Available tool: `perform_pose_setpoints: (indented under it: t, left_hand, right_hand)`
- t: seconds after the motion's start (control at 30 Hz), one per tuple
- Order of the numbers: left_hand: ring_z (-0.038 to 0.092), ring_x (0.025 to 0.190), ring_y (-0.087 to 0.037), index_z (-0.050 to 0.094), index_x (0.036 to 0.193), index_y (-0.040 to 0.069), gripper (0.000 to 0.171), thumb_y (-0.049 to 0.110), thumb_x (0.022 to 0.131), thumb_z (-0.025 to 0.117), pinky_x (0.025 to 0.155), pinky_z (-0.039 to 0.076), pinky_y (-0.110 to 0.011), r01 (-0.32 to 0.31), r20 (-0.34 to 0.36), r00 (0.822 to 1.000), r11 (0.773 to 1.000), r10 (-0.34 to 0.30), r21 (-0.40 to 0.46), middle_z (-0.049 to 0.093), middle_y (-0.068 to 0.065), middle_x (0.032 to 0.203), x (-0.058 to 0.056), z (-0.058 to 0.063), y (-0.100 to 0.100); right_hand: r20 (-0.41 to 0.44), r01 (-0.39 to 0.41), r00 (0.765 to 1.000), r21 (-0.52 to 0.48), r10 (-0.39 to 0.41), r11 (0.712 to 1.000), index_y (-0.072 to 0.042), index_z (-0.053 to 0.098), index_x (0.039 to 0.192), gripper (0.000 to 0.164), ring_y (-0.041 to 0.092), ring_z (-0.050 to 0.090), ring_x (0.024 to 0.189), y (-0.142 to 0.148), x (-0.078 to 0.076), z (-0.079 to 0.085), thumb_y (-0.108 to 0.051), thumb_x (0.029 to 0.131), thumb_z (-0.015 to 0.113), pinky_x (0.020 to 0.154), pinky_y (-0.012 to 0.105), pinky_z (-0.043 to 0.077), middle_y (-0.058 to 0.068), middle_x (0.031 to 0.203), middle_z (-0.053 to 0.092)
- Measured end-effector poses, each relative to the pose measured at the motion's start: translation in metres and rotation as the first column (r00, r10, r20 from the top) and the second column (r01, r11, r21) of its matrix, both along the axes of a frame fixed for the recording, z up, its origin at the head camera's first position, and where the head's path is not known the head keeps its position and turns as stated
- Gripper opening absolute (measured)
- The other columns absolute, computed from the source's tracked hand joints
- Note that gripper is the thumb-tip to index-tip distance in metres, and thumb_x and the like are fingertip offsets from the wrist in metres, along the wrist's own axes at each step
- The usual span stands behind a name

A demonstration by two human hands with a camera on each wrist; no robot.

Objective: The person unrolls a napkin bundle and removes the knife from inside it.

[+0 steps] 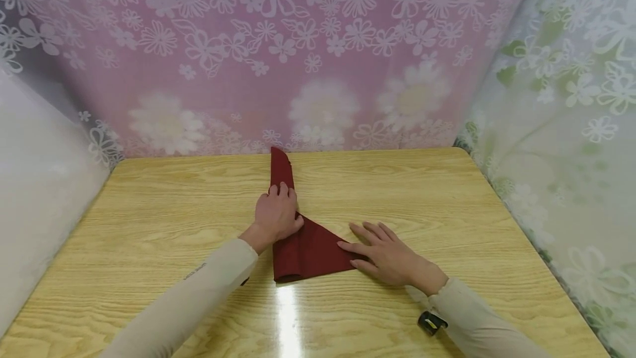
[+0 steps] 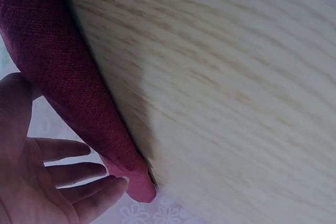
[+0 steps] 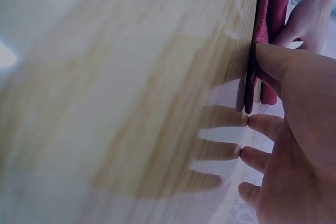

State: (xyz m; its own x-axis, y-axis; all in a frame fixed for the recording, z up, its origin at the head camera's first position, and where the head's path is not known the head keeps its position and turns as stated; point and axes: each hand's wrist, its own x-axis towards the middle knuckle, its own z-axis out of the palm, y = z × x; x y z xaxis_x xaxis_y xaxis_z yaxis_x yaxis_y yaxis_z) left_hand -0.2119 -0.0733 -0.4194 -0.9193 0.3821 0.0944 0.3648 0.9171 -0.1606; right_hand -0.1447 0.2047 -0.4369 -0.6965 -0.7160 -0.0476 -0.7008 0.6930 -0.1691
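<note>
A dark red cloth napkin [image 1: 323, 247] lies on the table, rolled up along its left side, with a flat triangular part tapering to the right. My left hand [image 1: 278, 211] rests over the middle of the roll [image 1: 282, 170]; the left wrist view shows its fingers [image 2: 79, 174] loosely extended along the roll. At the right corner of the napkin, my right hand [image 1: 390, 256] lies with fingers spread. Its thumb [image 3: 268, 59] touches the cloth edge in the right wrist view, while other fingertips [image 3: 254, 156] meet the tabletop.
The wood-grain table [image 1: 174, 198] reaches back to a pink floral curtain [image 1: 318, 59]. Pale floral sheeting [image 1: 571, 142] hangs along the right side, and white sheeting [image 1: 44, 181] along the left. A small black device [image 1: 431, 322] sits at the right sleeve.
</note>
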Motion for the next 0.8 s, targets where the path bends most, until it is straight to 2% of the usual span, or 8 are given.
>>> perform_pose_setpoints:
  t: [0.2, 0.47, 0.67, 0.8]
  left_hand:
    - [0.055, 0.103, -0.034, 0.056, 0.128, -0.005, 0.059, 0.038, 0.087, 0.058, 0.069, 0.054, -0.043, -0.033, 0.072, 0.997, 0.999, 0.031, 0.038, 0.055, -0.022, 0.122, -0.0032, -0.0002, 0.0041]
    - [0.055, 0.106, -0.034, 0.054, 0.129, -0.005, 0.056, 0.032, 0.087, 0.056, 0.072, 0.055, -0.044, -0.076, 0.149, 0.987, 0.994, 0.063, 0.081, 0.055, -0.021, 0.121, -0.0063, -0.0001, 0.0059]
    - [0.056, 0.101, -0.035, 0.055, 0.129, -0.003, 0.055, 0.031, 0.086, 0.055, 0.075, 0.053, -0.046, -0.054, 0.129, 0.991, 0.996, 0.044, 0.078, 0.057, -0.020, 0.117, -0.0069, -0.0009, 0.0046]
    - [0.056, 0.092, -0.033, 0.062, 0.120, 0.009, 0.041, 0.028, 0.085, 0.053, 0.071, 0.050, -0.046, -0.012, 0.087, 0.996, 0.998, 0.006, 0.065, 0.058, -0.016, 0.106, -0.0079, -0.0039, 0.0015]
  right_hand:
    - [0.005, 0.007, 1.000, 0.004, -0.007, 1.000, -0.028, 0.045, 0.145, 0.046, 0.037, 0.026, 0.137, 0.0005, 0.0009, 0.0001, -0.039, 0.100, 0.046, 0.108, 0.059, 0.018, 0.013, 0.153, 0.028]
    - [0.004, 0.022, 1.000, 0.019, -0.022, 1.000, -0.030, 0.044, 0.145, 0.046, 0.037, 0.026, 0.137, 0.0002, 0.0012, -0.0002, -0.040, 0.100, 0.045, 0.108, 0.060, 0.018, 0.012, 0.154, 0.027]
    - [0.003, 0.021, 1.000, 0.017, -0.021, 1.000, -0.029, 0.044, 0.145, 0.046, 0.037, 0.027, 0.137, 0.0002, 0.0023, 0.0005, -0.040, 0.100, 0.045, 0.107, 0.061, 0.019, 0.012, 0.153, 0.028]
    - [0.002, 0.020, 1.000, 0.015, -0.020, 1.000, -0.029, 0.044, 0.145, 0.046, 0.037, 0.026, 0.137, 0.0009, 0.0025, 0.0007, -0.040, 0.101, 0.045, 0.107, 0.060, 0.019, 0.012, 0.154, 0.028]
